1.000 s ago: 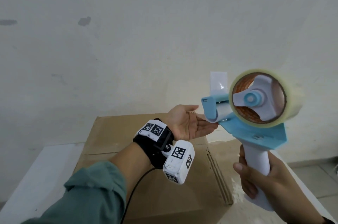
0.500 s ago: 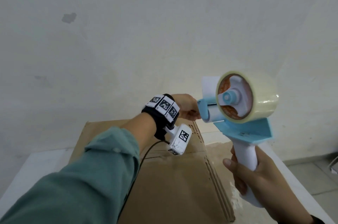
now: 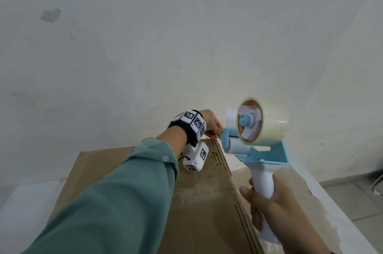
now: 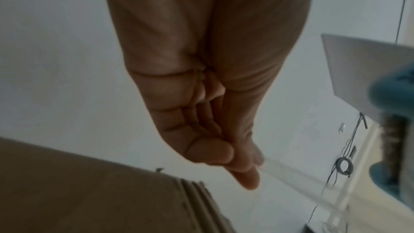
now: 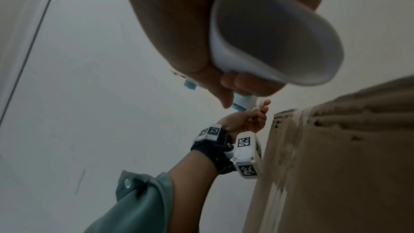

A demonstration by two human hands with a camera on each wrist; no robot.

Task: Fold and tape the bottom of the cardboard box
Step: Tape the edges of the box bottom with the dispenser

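A flattened brown cardboard box (image 3: 199, 202) lies on the white table, its corrugated edge running along the right side. My right hand (image 3: 275, 218) grips the white handle of a blue tape dispenser (image 3: 259, 150), held upright above the box's far right corner with a clear tape roll (image 3: 269, 123) on it. My left hand (image 3: 213, 127) reaches to the dispenser's front roller. In the left wrist view its thumb and fingers (image 4: 224, 148) pinch a clear tape strip (image 4: 302, 180) that runs off toward the dispenser. The right wrist view shows the handle's butt (image 5: 268, 33) and the box edge (image 5: 336, 166).
The white table (image 3: 27, 202) extends left of the box and along its right side. A pale wall (image 3: 186, 46) stands close behind. Tiled floor (image 3: 352, 197) shows beyond the table's right edge.
My left hand went from open and palm-up near the dispenser to pinching the tape end at its front. The dispenser turned away from me and moved farther over the box's far corner.
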